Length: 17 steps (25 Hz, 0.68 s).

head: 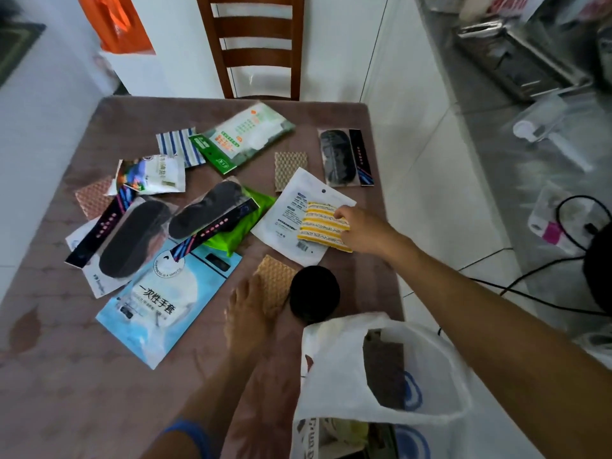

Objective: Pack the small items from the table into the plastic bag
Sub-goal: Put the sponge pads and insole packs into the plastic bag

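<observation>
A white plastic bag [334, 376] stands open at the table's near right edge, with a dark item inside. My right hand [362, 228] grips a yellow striped cloth [319, 226] that lies on a white packet [288, 217]. My left hand [248, 313] lies flat with straight fingers on an orange textured pad [276, 279]. A black round object [314, 294] sits just right of that pad. Several packets cover the table's middle: black insole packs [132, 240], a blue glove packet [165, 293], a green pouch [243, 223].
The brown table [82, 376] carries more items at the back: a green-white packet [245, 134], a striped cloth [177, 145], a tan pad [290, 168], a black comb pack [344, 157]. A wooden chair [255, 44] stands behind. Cables [543, 270] lie on the floor at right.
</observation>
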### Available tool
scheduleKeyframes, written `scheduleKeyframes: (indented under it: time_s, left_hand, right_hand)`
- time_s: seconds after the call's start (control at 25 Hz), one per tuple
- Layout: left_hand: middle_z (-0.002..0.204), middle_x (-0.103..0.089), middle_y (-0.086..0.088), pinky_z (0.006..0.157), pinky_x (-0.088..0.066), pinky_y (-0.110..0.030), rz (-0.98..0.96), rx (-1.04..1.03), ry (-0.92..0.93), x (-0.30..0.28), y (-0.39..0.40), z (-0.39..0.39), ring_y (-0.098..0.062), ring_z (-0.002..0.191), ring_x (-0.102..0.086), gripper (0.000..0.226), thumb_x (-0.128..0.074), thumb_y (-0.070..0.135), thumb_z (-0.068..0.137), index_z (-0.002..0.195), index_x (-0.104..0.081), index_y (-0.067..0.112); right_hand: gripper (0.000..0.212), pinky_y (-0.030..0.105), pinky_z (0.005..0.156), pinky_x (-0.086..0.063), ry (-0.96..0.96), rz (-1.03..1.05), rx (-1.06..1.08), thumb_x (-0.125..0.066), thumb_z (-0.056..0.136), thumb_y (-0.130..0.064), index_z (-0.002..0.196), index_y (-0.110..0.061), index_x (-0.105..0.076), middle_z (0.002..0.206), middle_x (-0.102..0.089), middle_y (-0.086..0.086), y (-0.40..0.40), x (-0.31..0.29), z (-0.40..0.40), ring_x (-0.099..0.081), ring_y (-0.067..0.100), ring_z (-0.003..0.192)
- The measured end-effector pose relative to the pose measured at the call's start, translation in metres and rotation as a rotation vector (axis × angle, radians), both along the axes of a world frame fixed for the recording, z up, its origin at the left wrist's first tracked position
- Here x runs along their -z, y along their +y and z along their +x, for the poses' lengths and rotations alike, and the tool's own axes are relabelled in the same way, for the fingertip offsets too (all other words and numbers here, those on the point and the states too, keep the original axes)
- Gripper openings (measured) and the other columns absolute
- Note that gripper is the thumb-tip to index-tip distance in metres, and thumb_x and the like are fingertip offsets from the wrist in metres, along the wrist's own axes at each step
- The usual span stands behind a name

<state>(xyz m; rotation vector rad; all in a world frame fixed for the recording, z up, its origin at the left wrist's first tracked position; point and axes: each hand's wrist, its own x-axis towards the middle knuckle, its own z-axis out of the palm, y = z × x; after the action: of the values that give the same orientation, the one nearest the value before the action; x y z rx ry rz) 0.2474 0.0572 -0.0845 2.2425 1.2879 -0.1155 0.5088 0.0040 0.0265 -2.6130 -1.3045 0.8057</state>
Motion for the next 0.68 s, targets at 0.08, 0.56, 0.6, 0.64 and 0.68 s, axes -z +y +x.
scheduleKeyframes:
  time_s: [0.08,0.56,0.6,0.64,0.68]
  left_hand:
    - [0.157,-0.024,-0.011,0.114,-0.024,-0.058,0.007,-0.015,-0.006,0.003,-0.004,0.003,-0.035,0.144,-0.023,0.075,-0.063,0.032,0.087,0.150,-0.024,0.020]
    - [0.144,-0.036,-0.018,0.108,-0.029,-0.058,-0.045,-0.044,0.010,-0.026,-0.010,0.009,-0.041,0.133,-0.033,0.078,-0.071,0.019,0.075,0.143,-0.032,0.015]
    - [0.139,-0.041,-0.018,0.105,-0.034,-0.053,-0.051,-0.046,0.016,-0.035,-0.013,0.003,-0.040,0.127,-0.038,0.088,-0.076,0.017,0.067,0.142,-0.032,0.014]
    - [0.137,-0.043,-0.019,0.101,-0.037,-0.048,-0.054,-0.064,0.010,-0.046,-0.020,-0.005,-0.039,0.124,-0.041,0.094,-0.080,0.014,0.062,0.143,-0.031,0.013]
    - [0.138,-0.045,-0.019,0.100,-0.037,-0.044,-0.077,-0.100,-0.028,-0.058,-0.031,-0.016,-0.037,0.124,-0.042,0.093,-0.079,0.011,0.064,0.144,-0.031,0.012]
  right_hand:
    - [0.059,0.042,0.097,-0.047,-0.048,-0.035,-0.021,-0.055,0.090,-0.023,0.144,-0.011,-0.036,0.145,-0.045,0.015,0.014,0.033,0.019,-0.052,0.034,0.123]
    - [0.025,0.036,0.071,-0.056,0.272,0.309,0.515,-0.076,0.078,-0.024,0.097,-0.013,-0.065,0.093,-0.070,-0.001,-0.086,-0.054,0.010,-0.067,0.017,0.083]
    - [0.021,0.033,0.065,-0.055,0.349,0.444,0.650,-0.075,0.081,-0.022,0.097,-0.015,-0.065,0.090,-0.071,-0.004,-0.110,-0.075,-0.008,-0.067,0.016,0.079]
    - [0.016,0.031,0.059,-0.053,0.439,0.581,0.778,-0.073,0.083,-0.020,0.098,-0.017,-0.066,0.086,-0.073,-0.005,-0.136,-0.096,-0.030,-0.068,0.016,0.076]
    - [0.012,0.029,0.054,-0.051,0.526,0.704,0.885,-0.070,0.086,-0.018,0.097,-0.018,-0.067,0.083,-0.074,-0.005,-0.166,-0.116,-0.056,-0.069,0.015,0.073]
